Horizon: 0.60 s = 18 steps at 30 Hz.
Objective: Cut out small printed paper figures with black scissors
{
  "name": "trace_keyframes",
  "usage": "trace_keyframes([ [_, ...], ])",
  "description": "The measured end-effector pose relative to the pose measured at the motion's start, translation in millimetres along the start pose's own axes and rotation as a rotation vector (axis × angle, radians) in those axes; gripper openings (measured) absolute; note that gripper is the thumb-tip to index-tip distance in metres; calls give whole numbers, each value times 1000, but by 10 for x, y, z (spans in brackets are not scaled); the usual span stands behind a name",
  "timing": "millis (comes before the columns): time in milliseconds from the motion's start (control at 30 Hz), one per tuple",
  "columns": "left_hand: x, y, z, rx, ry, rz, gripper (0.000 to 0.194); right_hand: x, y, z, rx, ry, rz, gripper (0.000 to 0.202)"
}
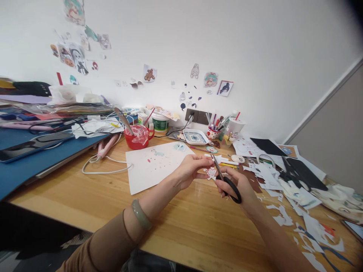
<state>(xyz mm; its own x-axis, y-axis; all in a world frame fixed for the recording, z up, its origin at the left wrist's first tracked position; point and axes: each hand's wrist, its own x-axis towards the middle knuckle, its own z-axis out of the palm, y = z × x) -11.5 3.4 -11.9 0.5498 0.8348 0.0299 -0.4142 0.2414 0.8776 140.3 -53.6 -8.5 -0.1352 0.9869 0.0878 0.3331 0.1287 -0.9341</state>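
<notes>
Black-handled scissors (233,189) are in my right hand (236,185), with its fingers round the handles and the blades pointing up and left. Just left of the blades, my left hand (193,170) is closed in a pinch. A small paper cutout with red markings (210,173) shows between the two hands, close to the left fingertips; how it is held is partly hidden. Behind my left wrist lies a white sheet (141,170) bearing small coloured pieces.
Paper scraps (280,215) and a second pair of scissors (295,175) lie on the right. At the back stand a red cup (136,141), a square patterned dish (195,136) and a pen cup (213,133). A white cable (106,172) loops at left.
</notes>
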Motion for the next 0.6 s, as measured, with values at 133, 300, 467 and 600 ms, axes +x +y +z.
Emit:
trace_keyframes([
  [133,0,2,-4,-12,2,4,22,9,12,-4,12,-8,-11,25],
  [300,4,2,-8,-19,7,-1,23,5,10,-12,43,-7,-6,24],
  [467,0,9,0,-13,8,0,23,-8,-17,-3,55,5,4,24],
  [600,-1,15,6,-6,23,-7,23,-11,-33,12,34,19,12,25],
])
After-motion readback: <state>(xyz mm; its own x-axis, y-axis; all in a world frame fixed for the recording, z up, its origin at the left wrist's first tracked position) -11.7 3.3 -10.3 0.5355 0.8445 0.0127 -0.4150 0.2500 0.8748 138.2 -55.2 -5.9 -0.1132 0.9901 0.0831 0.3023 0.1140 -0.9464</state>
